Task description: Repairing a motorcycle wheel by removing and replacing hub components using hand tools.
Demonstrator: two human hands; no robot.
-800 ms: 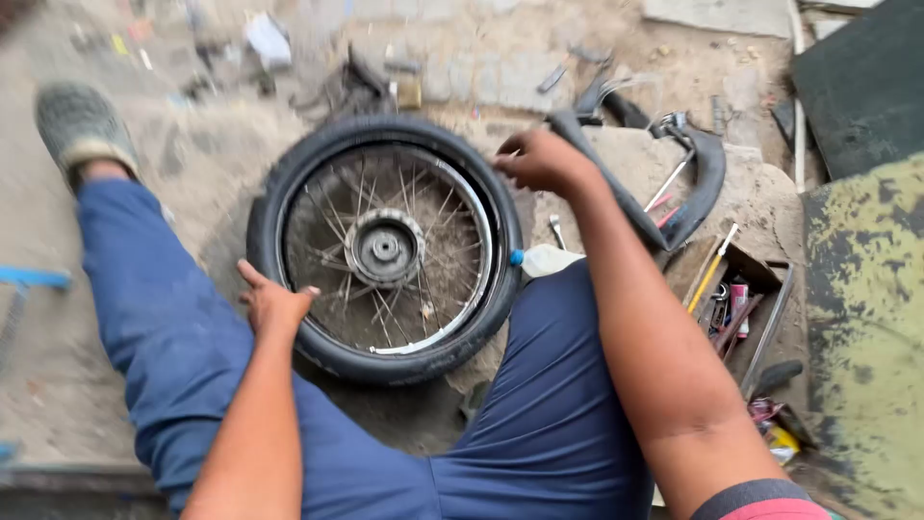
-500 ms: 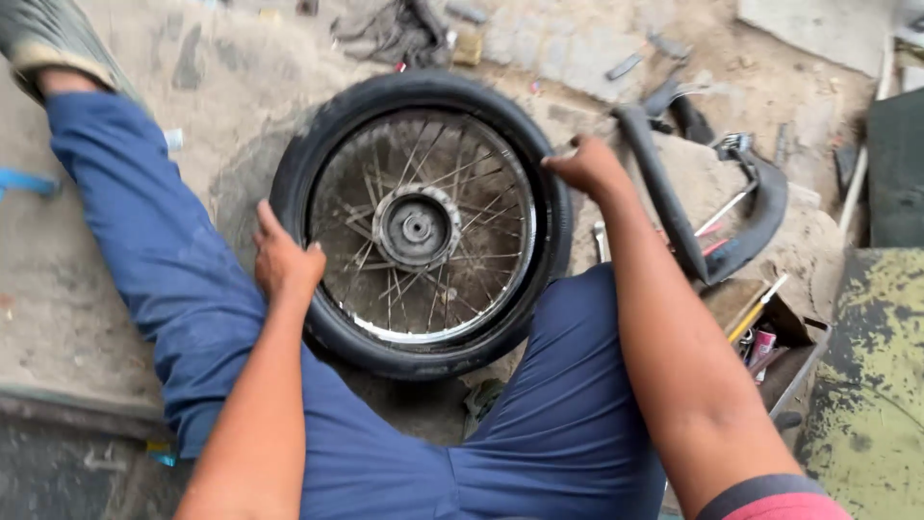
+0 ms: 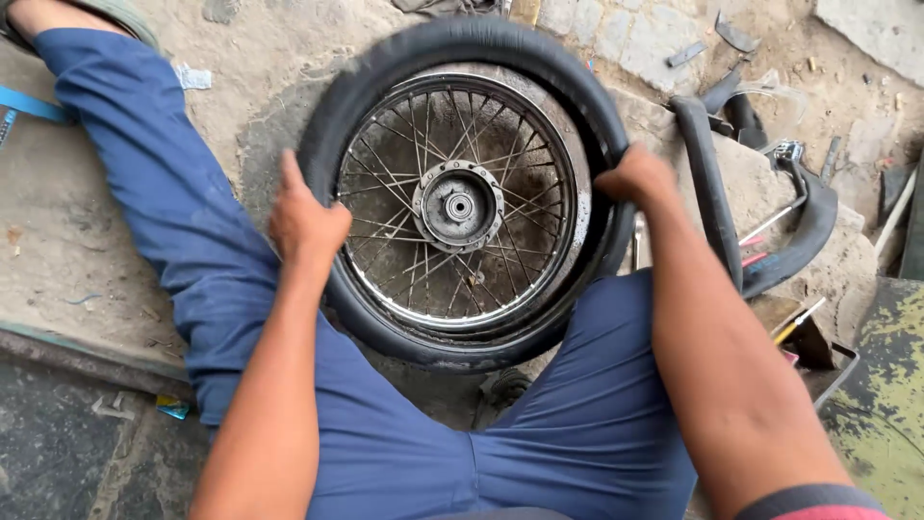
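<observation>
A spoked wheel with a black tyre (image 3: 462,39) lies flat on the dirt ground between my legs in blue trousers. Its metal hub (image 3: 458,206) sits at the centre of a shiny rim. My left hand (image 3: 306,220) presses on the tyre's left side, fingers pointing up along the rubber. My right hand (image 3: 635,178) grips the tyre's right edge, fingers curled over it. A black inner tube (image 3: 717,207) lies looped on the ground just right of the wheel, apart from my right hand.
Small hand tools with red and yellow handles (image 3: 784,327) lie in a tray at the right. A worn green metal surface (image 3: 881,404) fills the lower right corner. Stone paving and metal scraps (image 3: 688,53) lie at the top.
My right hand has left the inner tube and now holds the tyre's right edge. My left hand stays on the left side. The view has closed in on the wheel.
</observation>
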